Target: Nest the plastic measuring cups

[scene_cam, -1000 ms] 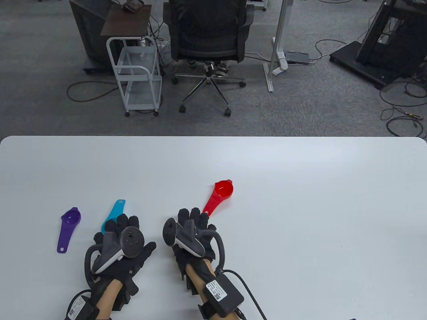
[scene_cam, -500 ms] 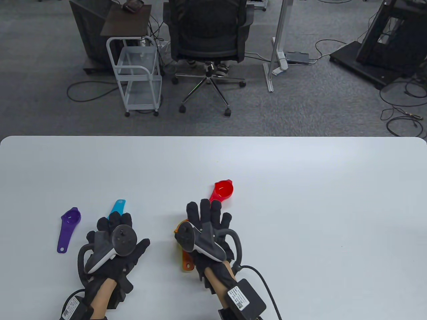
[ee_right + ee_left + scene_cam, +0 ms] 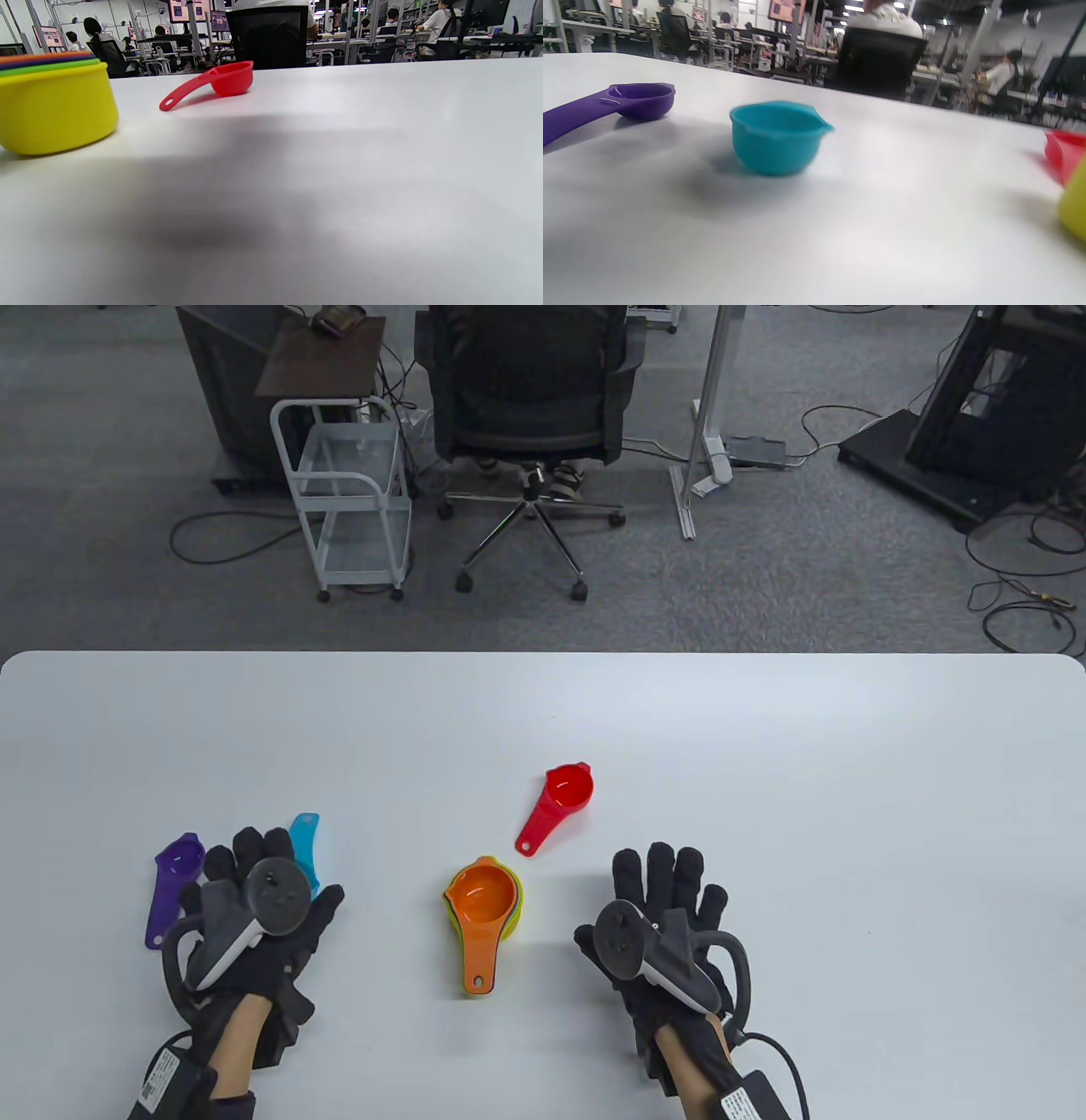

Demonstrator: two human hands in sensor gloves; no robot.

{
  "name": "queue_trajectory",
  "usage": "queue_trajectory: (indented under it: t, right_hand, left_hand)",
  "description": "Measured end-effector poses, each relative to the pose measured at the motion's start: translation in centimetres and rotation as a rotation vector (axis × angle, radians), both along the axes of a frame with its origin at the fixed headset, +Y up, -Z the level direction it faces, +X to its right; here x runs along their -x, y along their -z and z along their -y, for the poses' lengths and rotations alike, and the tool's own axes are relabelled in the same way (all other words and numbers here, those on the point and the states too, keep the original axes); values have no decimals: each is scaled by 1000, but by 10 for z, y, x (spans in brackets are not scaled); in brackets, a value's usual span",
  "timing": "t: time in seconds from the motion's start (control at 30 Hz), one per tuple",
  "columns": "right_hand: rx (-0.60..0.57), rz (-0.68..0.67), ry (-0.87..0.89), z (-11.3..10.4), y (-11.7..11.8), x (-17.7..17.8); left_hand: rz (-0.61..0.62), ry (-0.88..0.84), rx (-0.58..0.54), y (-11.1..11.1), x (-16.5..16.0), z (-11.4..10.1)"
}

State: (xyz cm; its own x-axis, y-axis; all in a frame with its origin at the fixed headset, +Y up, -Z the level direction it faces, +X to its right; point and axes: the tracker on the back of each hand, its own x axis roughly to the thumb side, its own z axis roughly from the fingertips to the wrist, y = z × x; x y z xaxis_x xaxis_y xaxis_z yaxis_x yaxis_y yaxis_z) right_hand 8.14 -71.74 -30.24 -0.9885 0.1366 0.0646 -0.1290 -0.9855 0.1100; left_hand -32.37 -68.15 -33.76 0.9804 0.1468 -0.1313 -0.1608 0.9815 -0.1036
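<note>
left hand (image 3: 254,916) fingers apart, holding nothing; right hand (image 3: 666,929) fingers spread, empty

No legible text anywhere.

Right hand (image 3: 657,933) now off the nested orange stack (image 3: 482,903), left hand (image 3: 254,912) farther left

loose cups: 3 (purple cup (image 3: 174,889), blue cup (image 3: 305,842), red cup (image 3: 556,806)) | nested stack (image 3: 482,909): 1 | hands: 2
</note>
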Motion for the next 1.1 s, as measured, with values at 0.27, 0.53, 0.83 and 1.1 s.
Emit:
queue_trajectory:
  t: [0.27, 0.53, 0.83, 1.1]
  right_hand:
    - [32, 7, -3, 2, 0, -2]
    - [80, 22, 4, 7, 4, -5]
    - [14, -14, 63, -1, -2, 0]
    - [-47, -134, 440, -11, -11, 6]
  left_hand:
    - [-23, 180, 224, 35, -8, 30]
    - [-171, 218, 354, 66, -20, 51]
    - [228, 31, 106, 38, -58, 14]
    - [856, -63, 61, -15, -158, -21]
